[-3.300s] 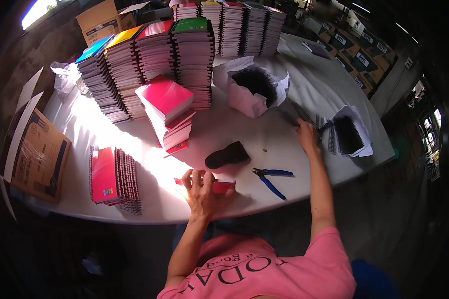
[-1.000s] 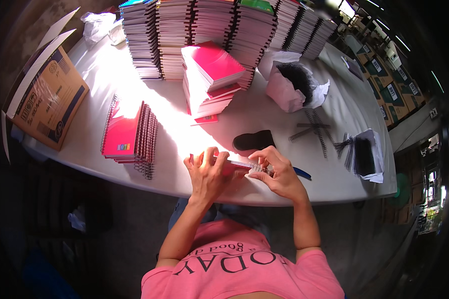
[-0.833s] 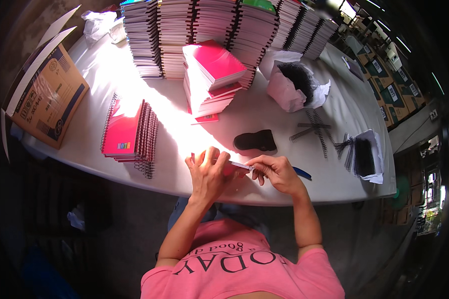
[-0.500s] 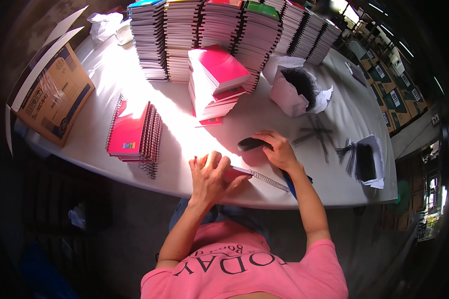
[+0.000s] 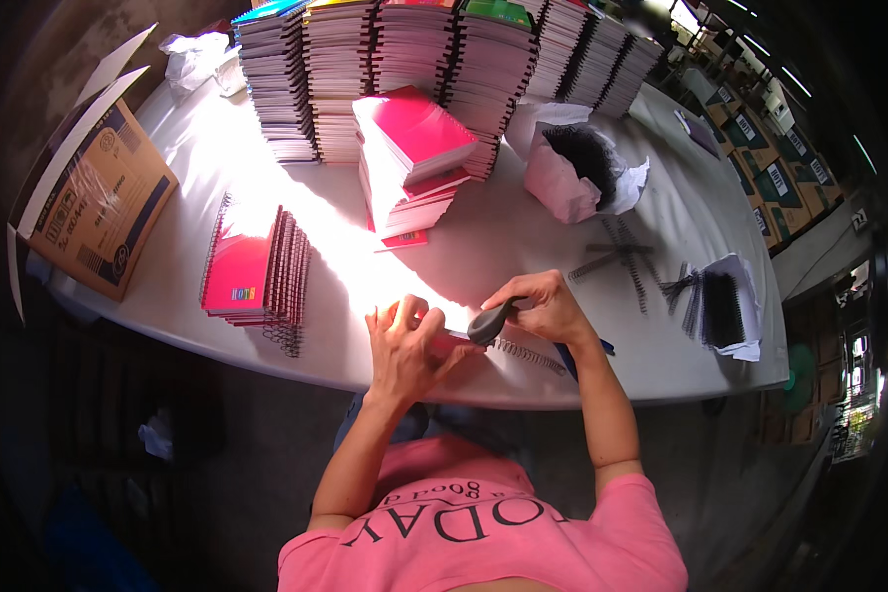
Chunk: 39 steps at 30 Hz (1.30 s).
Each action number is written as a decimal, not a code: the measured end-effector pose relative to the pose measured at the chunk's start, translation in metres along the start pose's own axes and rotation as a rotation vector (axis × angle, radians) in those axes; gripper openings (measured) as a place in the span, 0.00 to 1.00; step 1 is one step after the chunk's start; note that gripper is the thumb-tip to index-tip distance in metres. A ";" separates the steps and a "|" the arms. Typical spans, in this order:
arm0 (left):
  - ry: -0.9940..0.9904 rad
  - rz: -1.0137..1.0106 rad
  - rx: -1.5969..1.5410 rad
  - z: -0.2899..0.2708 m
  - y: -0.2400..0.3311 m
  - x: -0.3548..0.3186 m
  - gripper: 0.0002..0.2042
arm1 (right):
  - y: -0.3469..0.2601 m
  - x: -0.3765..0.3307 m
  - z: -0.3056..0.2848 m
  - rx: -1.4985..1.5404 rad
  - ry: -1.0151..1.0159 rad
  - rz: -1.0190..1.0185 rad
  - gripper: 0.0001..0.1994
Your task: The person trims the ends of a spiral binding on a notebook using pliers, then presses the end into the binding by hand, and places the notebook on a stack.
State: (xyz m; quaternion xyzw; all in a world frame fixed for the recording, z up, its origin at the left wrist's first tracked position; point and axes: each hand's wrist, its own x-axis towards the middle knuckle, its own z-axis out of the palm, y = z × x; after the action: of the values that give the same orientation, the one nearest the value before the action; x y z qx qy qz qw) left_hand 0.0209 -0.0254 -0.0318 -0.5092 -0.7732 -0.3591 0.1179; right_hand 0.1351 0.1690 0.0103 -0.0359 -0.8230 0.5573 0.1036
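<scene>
My left hand [image 5: 402, 350] is closed around a pink-red notebook [image 5: 449, 344] at the table's front edge. A dark metal spiral coil [image 5: 531, 356] sticks out to the right from the notebook's edge. My right hand [image 5: 550, 314] grips a dark, rounded hand-sized tool [image 5: 487, 324]. The tool's blunt end rests against or just over the notebook's edge where the coil emerges; I cannot tell which. Under my right wrist lies a blue-handled tool [image 5: 569, 361], mostly hidden. To the left sits a stack of spiral-bound red notebooks [image 5: 242, 266].
Unbound pink-covered books [image 5: 419, 138] are piled mid-table before tall stacks of bound books [image 5: 335, 94]. Loose coils [image 5: 617, 259] lie to the right, near a paper-wrapped coil bundle [image 5: 584, 173] and another coil pack [image 5: 722, 308]. A cardboard box [image 5: 109, 197] stands left.
My right hand has brought the dark tool left and down, from above the coil to the notebook's edge. My left hand still holds the notebook. The view has shifted slightly.
</scene>
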 end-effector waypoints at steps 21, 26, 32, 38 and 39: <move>-0.025 -0.023 -0.196 0.005 -0.013 0.002 0.22 | -0.005 0.020 0.010 -0.146 0.030 -0.130 0.12; -0.062 -0.037 -0.214 -0.002 -0.023 0.006 0.29 | 0.004 0.016 0.021 -0.216 0.082 -0.043 0.11; 0.153 -0.105 -0.417 0.011 -0.032 0.007 0.32 | -0.002 0.027 0.030 -0.151 0.129 -0.154 0.10; 0.108 -0.284 -0.691 0.024 -0.043 0.005 0.36 | -0.005 0.032 0.032 -0.073 0.062 -0.208 0.10; 0.115 -0.244 -0.664 0.024 -0.043 0.005 0.35 | 0.001 0.038 0.029 -0.143 0.102 -0.084 0.11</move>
State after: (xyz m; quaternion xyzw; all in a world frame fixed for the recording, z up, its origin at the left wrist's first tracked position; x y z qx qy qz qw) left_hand -0.0145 -0.0151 -0.0645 -0.4025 -0.6615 -0.6304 -0.0543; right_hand 0.0918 0.1495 0.0037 -0.0372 -0.8550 0.4900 0.1658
